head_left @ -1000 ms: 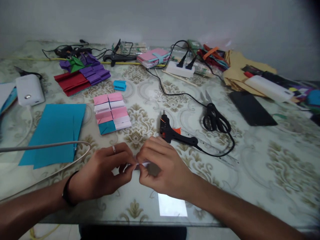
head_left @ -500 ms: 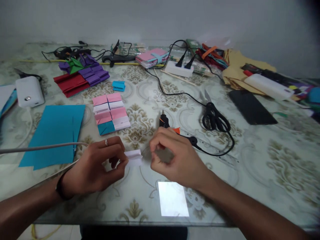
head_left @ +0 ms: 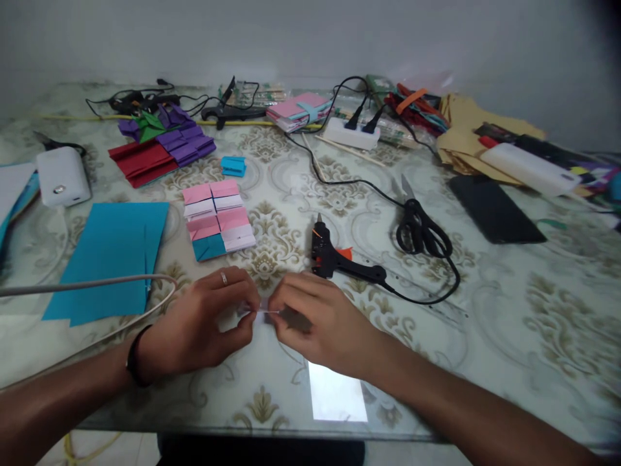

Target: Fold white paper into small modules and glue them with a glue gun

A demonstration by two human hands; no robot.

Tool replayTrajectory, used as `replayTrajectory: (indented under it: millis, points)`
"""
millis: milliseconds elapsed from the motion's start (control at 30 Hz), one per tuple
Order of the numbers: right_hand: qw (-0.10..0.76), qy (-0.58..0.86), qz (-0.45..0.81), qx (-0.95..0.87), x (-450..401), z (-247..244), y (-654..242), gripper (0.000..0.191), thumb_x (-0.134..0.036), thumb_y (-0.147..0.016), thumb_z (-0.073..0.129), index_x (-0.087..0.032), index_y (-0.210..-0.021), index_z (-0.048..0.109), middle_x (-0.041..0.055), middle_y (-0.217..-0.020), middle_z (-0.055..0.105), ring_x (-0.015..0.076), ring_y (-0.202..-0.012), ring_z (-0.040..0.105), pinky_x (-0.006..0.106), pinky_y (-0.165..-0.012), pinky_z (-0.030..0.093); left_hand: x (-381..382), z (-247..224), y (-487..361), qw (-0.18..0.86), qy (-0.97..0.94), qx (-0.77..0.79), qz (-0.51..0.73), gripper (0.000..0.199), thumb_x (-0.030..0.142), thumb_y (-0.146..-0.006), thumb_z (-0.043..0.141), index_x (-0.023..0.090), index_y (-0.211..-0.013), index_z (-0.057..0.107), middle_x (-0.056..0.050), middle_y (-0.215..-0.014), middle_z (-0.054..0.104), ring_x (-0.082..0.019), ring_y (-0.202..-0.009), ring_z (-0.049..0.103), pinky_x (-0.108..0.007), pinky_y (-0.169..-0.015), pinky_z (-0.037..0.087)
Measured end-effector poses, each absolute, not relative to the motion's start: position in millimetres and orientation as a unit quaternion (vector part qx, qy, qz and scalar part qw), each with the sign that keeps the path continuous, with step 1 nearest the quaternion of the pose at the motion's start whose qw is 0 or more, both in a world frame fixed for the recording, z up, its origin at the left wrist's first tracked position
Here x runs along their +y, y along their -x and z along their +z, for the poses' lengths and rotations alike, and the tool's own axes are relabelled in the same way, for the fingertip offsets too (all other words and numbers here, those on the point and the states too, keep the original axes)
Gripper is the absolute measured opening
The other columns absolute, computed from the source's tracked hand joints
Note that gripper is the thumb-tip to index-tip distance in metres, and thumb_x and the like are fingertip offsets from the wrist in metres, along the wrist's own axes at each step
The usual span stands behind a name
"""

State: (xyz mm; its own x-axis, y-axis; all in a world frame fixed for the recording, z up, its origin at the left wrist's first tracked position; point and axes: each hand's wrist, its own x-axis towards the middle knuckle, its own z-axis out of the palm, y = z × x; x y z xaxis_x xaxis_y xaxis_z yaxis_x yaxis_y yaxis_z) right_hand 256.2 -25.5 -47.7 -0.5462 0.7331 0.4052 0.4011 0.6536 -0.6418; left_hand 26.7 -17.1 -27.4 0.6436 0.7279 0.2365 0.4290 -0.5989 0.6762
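A small pale folded paper (head_left: 264,311) stretches between my two hands, mostly covered by the fingers. My left hand (head_left: 208,320), with a ring and a dark wristband, pinches its left end. At its right end, the fingertips of my right hand (head_left: 323,323) are closed on it. Just behind my right hand lies a black glue gun (head_left: 334,255) with an orange trigger. Beyond my left hand rests a block of folded pink, white and blue papers (head_left: 218,219). A white rectangular sheet or bright patch (head_left: 338,392) shows below my right hand.
Blue sheets (head_left: 114,249) lie at the left under a pale cable. Black scissors (head_left: 420,230) and a dark phone (head_left: 495,208) are at the right. Along the back are a power strip (head_left: 352,134), red and purple folded papers (head_left: 162,152) and a small blue piece (head_left: 233,166).
My right hand has moved left and now grips the pale paper's right end. My left hand has shifted slightly right. The glue gun is less covered.
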Motion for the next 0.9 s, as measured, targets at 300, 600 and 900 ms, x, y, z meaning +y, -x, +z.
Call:
replayTrajectory:
  millis: [300,600,900]
  points:
    - [0.364,0.331,0.249,-0.834,-33,-51,-248,0.017,-0.005,-0.090,0.057,-0.019,-0.081,0.059,0.0000,-0.078,0.059,0.0147,-0.069,0.054,0.027,-0.063,0.044,-19,-29,-31,0.242,-0.870,0.342,0.262,0.019,0.004,-0.084,0.058,0.023,-0.087,0.058,-0.001,-0.087,0.072,-0.021,-0.084,0.066,-0.035,-0.080,0.052]
    - [0.380,0.332,0.307,-0.807,-32,-45,-251,0.017,-0.004,-0.086,0.060,-0.020,-0.080,0.059,-0.0029,-0.075,0.057,0.0116,-0.065,0.052,0.024,-0.059,0.041,-16,-20,-29,0.271,-0.865,0.340,0.252,0.020,0.003,-0.086,0.058,0.022,-0.086,0.062,0.001,-0.084,0.071,-0.020,-0.084,0.063,-0.035,-0.082,0.049]
    - [0.358,0.380,0.371,-0.768,-25,-37,-262,0.017,-0.004,-0.081,0.062,-0.020,-0.074,0.059,-0.0042,-0.071,0.057,0.0103,-0.064,0.054,0.021,-0.059,0.041,4,-22,-15,0.290,-0.845,0.398,0.210,0.015,0.005,-0.079,0.059,0.021,-0.079,0.060,0.000,-0.083,0.068,-0.019,-0.083,0.064,-0.033,-0.079,0.048]
